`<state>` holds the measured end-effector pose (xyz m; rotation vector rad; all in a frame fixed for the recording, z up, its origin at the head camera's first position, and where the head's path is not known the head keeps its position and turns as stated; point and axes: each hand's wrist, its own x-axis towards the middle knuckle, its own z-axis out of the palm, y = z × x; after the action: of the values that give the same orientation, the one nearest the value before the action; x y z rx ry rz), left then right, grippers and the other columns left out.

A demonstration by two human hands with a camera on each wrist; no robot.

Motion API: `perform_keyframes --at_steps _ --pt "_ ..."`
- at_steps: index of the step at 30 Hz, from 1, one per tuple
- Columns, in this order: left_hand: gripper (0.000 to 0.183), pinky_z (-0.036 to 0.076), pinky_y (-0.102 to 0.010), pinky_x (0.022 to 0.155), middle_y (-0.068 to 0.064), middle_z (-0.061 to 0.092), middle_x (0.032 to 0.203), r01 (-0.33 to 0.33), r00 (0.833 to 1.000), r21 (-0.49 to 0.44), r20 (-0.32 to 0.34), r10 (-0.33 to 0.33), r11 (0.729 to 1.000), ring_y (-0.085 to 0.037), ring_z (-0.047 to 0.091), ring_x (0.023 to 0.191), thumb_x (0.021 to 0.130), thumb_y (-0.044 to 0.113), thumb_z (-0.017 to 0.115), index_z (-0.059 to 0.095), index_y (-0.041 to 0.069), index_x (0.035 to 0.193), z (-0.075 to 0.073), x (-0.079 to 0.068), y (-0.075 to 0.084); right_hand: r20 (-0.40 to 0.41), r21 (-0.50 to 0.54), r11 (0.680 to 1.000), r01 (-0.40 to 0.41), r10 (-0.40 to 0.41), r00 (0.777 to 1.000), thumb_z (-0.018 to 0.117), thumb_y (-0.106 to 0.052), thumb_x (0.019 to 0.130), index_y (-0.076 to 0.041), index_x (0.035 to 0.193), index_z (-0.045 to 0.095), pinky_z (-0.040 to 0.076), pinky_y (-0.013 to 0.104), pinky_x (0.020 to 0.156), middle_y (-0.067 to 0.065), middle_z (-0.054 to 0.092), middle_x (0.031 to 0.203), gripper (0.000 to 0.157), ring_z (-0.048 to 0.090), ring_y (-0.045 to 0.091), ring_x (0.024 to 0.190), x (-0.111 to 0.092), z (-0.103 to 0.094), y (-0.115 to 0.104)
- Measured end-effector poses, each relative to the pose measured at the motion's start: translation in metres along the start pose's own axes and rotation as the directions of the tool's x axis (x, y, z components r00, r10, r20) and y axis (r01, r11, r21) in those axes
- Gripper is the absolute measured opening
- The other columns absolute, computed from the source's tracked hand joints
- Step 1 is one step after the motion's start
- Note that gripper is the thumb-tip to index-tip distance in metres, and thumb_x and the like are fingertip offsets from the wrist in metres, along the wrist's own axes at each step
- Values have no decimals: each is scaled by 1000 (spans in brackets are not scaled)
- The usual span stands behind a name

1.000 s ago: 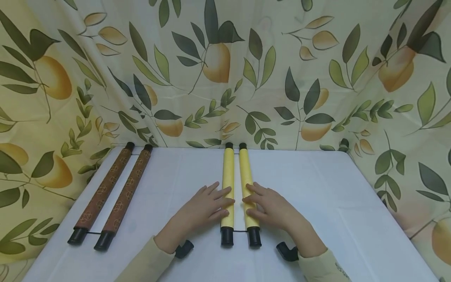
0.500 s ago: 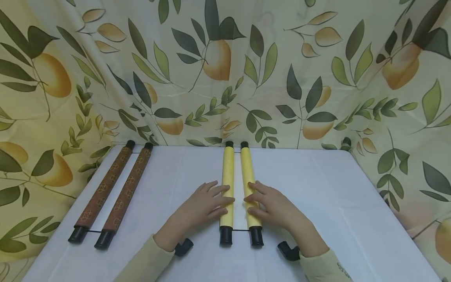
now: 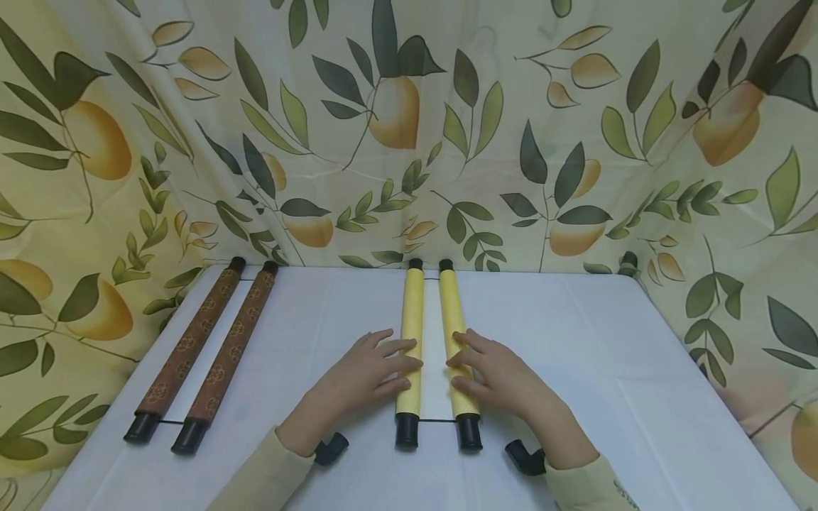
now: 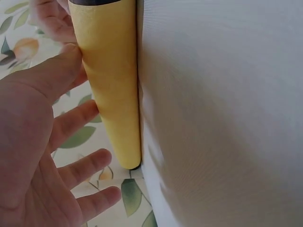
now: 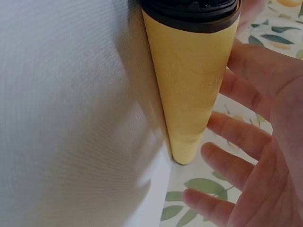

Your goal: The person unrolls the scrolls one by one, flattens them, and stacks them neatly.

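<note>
A yellow scroll lies lengthwise in the middle of the table, its left roll (image 3: pixel 412 319) and right roll (image 3: pixel 451 305) apart, with black knobs on the ends. Fingers spread, my left hand (image 3: pixel 367 376) rests its fingertips on top of the left roll. On the right roll lie the fingertips of my right hand (image 3: pixel 498 376), also spread. Both wrist views show the thumb and fingertips against the yellow surface of the left roll (image 4: pixel 106 71) and the right roll (image 5: pixel 189 80), without curling round it.
A brown patterned scroll (image 3: pixel 214 369) with two rolls and black knobs lies at the left of the white-covered table (image 3: pixel 556 333). Leaf-and-fruit printed cloth (image 3: pixel 409 177) stands behind and at both sides. Black wrist-worn pieces show under each forearm.
The two yellow rolls have moved slightly apart, the right one to the right and the near end of the left one to the left. My hands have shifted outward with them.
</note>
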<state>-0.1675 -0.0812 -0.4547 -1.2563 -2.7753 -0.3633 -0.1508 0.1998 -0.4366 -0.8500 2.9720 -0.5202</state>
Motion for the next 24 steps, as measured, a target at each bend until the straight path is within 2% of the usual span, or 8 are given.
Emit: perform_keyframes --at_steps 6,9,16,19,24 --pt "36 34 -48 114 1 54 146 -47 996 44 -69 50 998 -34 47 136 101 40 57 61 35 136 -1 -1 -2 -18 -38 999 16 -17 1000 70 -35 93 -24 115 75 42 57 106 11 52 147 25 42 38 141 0 0 2" --pt "35 36 -48 114 1 55 144 -51 996 66 -76 56 997 -33 48 135 100 38 59 62 35 135 -2 -2 -2 -33 -32 999 13 -14 999 70 -34 93 -23 113 76 42 57 106 11 52 146 24 41 37 141 -1 1 4" --pt "35 34 -46 115 1 54 145 -8 1000 52 -21 9 999 -30 45 137 100 44 57 64 36 132 -3 -1 -3 -6 5 1000 6 -6 1000 70 -33 93 -23 112 75 44 55 105 11 50 148 22 47 37 137 -2 3 6" --pt "36 35 -45 114 1 55 143 6 1000 35 -19 -5 999 -28 45 136 100 45 56 64 35 133 -5 -1 -3 6 -3 1000 -10 10 1000 68 -35 94 -24 115 75 45 54 104 11 50 148 24 52 37 131 -2 2 7" --pt "35 37 -43 113 2 56 141 35 999 34 -33 -34 999 -25 47 134 99 46 58 64 37 132 -6 -2 -4 -17 -18 1000 -5 5 1000 69 -35 93 -23 114 76 44 55 105 10 48 151 25 48 38 135 -2 0 8"
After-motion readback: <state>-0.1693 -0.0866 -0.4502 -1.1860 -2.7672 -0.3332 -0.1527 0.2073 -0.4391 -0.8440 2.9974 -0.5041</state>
